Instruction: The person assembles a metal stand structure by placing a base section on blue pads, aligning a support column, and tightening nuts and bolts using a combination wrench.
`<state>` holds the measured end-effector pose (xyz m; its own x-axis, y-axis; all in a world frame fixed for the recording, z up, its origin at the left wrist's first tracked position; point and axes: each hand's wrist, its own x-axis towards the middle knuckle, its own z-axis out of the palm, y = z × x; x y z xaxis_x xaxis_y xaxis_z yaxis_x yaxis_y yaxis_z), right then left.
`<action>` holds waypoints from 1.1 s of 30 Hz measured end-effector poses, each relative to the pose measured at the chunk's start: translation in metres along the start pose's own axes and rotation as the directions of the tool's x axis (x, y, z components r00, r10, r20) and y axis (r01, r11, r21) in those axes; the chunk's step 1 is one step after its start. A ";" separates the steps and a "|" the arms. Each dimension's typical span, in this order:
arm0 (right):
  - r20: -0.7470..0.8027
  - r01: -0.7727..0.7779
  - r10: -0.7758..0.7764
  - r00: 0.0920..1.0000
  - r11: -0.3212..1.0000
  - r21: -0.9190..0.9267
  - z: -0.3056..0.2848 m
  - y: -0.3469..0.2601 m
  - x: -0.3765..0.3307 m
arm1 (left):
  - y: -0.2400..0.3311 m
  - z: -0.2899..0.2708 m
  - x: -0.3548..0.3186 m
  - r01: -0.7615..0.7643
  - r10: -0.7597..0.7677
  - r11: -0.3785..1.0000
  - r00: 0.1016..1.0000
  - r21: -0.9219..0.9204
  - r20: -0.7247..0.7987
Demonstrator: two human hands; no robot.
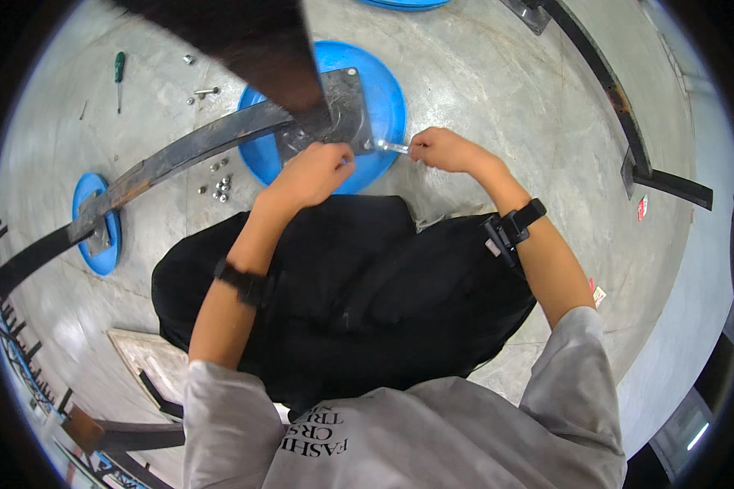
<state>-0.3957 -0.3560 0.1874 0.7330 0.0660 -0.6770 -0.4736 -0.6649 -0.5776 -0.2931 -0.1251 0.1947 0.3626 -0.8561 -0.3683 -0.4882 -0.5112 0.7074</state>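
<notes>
you're crouching over a grey metal base plate [347, 110] lying on a blue round disc [383, 90] on the concrete floor [481, 73]. your right hand [442, 149] is pinching one end of a small silver wrench [393, 147], fingers pressed together on it, its other end touching the plate's right edge. your left hand [316, 171] is resting at the plate's lower edge, fingers curled; can't tell whether it's gripping anything. a dark steel beam [187, 151] is running from the plate to a second blue disc [98, 224] at the left. loose nuts [218, 186] are lying just beside the beam, a green screwdriver [119, 75] well apart.
</notes>
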 end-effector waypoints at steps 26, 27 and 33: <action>0.338 -0.297 0.109 0.935 0.761 0.577 0.043 0.002 0.007 | -0.003 0.032 0.008 -0.023 0.018 0.988 0.999 -0.155 -0.036; 0.364 -0.312 0.099 0.926 0.743 0.592 0.043 0.002 0.007 | -0.004 0.033 0.007 -0.015 0.007 0.988 0.999 -0.153 -0.054; 0.392 -0.305 0.139 0.909 0.864 0.401 0.036 0.013 0.007 | 0.020 -0.007 -0.016 0.101 -0.147 0.987 0.876 -0.122 -0.459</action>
<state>-0.4149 -0.3373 0.1585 0.4094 0.2591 -0.8748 -0.8283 -0.2963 -0.4755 -0.3037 -0.1207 0.2189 0.7536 -0.6400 -0.1498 -0.3483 -0.5820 0.7348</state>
